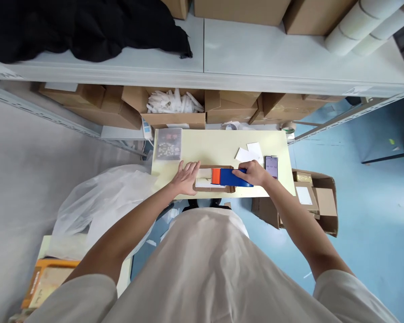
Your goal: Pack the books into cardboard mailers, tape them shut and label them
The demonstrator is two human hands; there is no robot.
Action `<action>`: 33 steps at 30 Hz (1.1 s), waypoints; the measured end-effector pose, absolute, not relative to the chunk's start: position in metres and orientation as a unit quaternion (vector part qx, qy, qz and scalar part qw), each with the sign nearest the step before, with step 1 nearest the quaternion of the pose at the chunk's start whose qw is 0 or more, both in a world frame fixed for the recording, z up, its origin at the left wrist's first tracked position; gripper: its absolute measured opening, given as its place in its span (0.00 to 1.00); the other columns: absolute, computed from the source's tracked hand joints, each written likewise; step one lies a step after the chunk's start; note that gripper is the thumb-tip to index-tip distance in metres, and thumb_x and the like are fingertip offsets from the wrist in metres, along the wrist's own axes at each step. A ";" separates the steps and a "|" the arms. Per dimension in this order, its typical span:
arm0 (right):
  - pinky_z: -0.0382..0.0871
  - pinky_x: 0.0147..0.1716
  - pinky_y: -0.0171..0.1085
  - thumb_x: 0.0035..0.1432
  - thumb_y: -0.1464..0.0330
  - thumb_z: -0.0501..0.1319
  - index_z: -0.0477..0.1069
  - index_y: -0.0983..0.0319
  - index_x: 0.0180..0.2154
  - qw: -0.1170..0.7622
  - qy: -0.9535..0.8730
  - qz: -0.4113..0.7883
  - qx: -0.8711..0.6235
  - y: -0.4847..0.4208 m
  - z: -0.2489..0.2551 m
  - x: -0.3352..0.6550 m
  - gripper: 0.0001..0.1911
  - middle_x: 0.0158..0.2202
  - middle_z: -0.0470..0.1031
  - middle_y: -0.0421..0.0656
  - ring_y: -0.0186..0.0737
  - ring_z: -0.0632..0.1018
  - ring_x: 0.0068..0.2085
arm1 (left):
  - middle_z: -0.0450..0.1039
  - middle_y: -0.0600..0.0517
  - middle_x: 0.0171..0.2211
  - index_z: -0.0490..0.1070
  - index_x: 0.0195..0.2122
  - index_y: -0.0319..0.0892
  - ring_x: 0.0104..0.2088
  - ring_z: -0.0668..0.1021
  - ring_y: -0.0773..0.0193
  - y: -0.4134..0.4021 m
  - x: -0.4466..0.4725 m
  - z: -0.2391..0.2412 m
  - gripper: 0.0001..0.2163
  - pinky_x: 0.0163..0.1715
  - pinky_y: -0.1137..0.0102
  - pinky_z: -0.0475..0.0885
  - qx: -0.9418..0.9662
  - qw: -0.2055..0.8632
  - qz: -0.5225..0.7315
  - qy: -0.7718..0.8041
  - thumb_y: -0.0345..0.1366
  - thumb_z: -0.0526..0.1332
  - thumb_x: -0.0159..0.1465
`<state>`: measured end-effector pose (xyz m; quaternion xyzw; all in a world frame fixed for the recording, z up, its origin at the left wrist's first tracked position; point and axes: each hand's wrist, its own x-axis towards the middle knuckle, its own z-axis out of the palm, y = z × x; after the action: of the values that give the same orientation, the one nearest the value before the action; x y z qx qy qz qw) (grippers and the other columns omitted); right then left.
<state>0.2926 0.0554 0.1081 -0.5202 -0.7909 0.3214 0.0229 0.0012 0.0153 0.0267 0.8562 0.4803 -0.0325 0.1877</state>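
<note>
Right hand (252, 171) wrapped round blue tape dispenser (234, 177), orange end over small carton (217, 189). Left hand (187, 177) splayed, touching carton's left end.

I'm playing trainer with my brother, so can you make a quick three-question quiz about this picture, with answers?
1. Which of the person's hands grips the blue and orange handheld tape dispenser? A) left B) right C) neither
2. True or false: the dark-rimmed rectangular phone with the lit screen lies to the right of the white paper pieces on the pale yellow tabletop.
3. What is the left hand touching?

Key:
1. B, the right hand.
2. True.
3. The left end of the oblong brown cardboard box.
</note>
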 end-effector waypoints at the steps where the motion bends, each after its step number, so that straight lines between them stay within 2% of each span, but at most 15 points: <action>1: 0.54 0.22 0.32 0.56 0.51 0.52 0.61 0.60 0.17 0.026 -0.786 0.330 -0.521 0.055 0.107 0.298 0.24 0.16 0.61 0.37 0.31 0.61 0.20 | 0.55 0.34 0.60 0.37 0.66 0.31 0.59 0.58 0.43 0.015 0.005 0.027 0.54 0.61 0.48 0.34 0.858 0.187 -0.036 0.477 0.45 0.65 0.42; 6: 0.52 0.20 0.33 0.56 0.49 0.52 0.58 0.60 0.16 0.016 -0.767 0.374 -0.522 0.056 0.111 0.317 0.26 0.16 0.58 0.36 0.30 0.59 0.19 | 0.55 0.34 0.59 0.39 0.66 0.31 0.58 0.59 0.42 0.014 0.019 0.030 0.51 0.61 0.49 0.37 0.856 0.186 -0.042 0.480 0.45 0.63 0.44; 11: 0.55 0.22 0.33 0.56 0.48 0.52 0.61 0.61 0.17 -0.006 -0.763 0.363 -0.535 0.067 0.117 0.347 0.26 0.16 0.62 0.38 0.31 0.62 0.20 | 0.57 0.32 0.58 0.41 0.65 0.29 0.57 0.61 0.42 0.013 -0.008 0.033 0.50 0.60 0.49 0.40 0.836 0.171 -0.060 0.518 0.44 0.62 0.44; 15: 0.57 0.23 0.34 0.55 0.47 0.51 0.64 0.61 0.18 -0.011 -0.769 0.346 -0.537 0.075 0.093 0.370 0.26 0.17 0.65 0.40 0.34 0.65 0.20 | 0.57 0.31 0.59 0.41 0.65 0.28 0.58 0.61 0.42 0.011 -0.027 0.037 0.50 0.61 0.50 0.39 0.832 0.159 -0.081 0.525 0.44 0.62 0.44; 18: 0.57 0.24 0.34 0.55 0.47 0.51 0.65 0.61 0.19 0.003 -0.770 0.341 -0.539 0.075 0.063 0.367 0.26 0.17 0.66 0.41 0.35 0.67 0.21 | 0.50 0.29 0.63 0.39 0.65 0.27 0.63 0.54 0.40 0.010 -0.021 0.038 0.52 0.61 0.49 0.34 0.828 0.140 -0.104 0.533 0.44 0.63 0.44; 22: 0.56 0.23 0.33 0.55 0.48 0.50 0.64 0.61 0.19 0.027 -0.767 0.355 -0.534 0.074 0.036 0.356 0.26 0.16 0.64 0.39 0.33 0.63 0.20 | 0.35 0.31 0.67 0.40 0.66 0.28 0.66 0.40 0.39 0.008 0.019 0.033 0.55 0.61 0.47 0.31 0.824 0.141 -0.119 0.536 0.55 0.63 0.45; 26: 0.55 0.22 0.33 0.55 0.48 0.50 0.60 0.60 0.17 0.044 -0.766 0.369 -0.524 0.076 0.025 0.356 0.25 0.16 0.59 0.37 0.31 0.60 0.20 | 0.31 0.31 0.67 0.37 0.66 0.29 0.66 0.36 0.38 0.012 0.082 0.024 0.57 0.59 0.45 0.29 0.833 0.186 -0.092 0.513 0.63 0.60 0.45; 30: 0.56 0.23 0.33 0.55 0.49 0.51 0.60 0.60 0.17 0.049 -0.762 0.379 -0.523 0.076 0.016 0.360 0.24 0.16 0.59 0.37 0.31 0.60 0.20 | 0.30 0.30 0.67 0.33 0.66 0.27 0.66 0.34 0.39 0.019 0.120 0.020 0.55 0.59 0.43 0.29 0.848 0.206 -0.057 0.484 0.59 0.59 0.50; 33: 0.55 0.23 0.33 0.55 0.50 0.51 0.60 0.60 0.17 0.048 -0.760 0.396 -0.513 0.075 0.010 0.362 0.24 0.15 0.58 0.36 0.31 0.60 0.20 | 0.30 0.33 0.67 0.31 0.66 0.29 0.66 0.35 0.41 0.021 0.121 0.019 0.51 0.60 0.45 0.30 0.850 0.208 -0.055 0.481 0.54 0.60 0.53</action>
<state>0.3622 0.0753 0.0100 -0.5127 -0.7603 0.3960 0.0483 0.1213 0.0214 0.0188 0.8501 0.4807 -0.0553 0.2080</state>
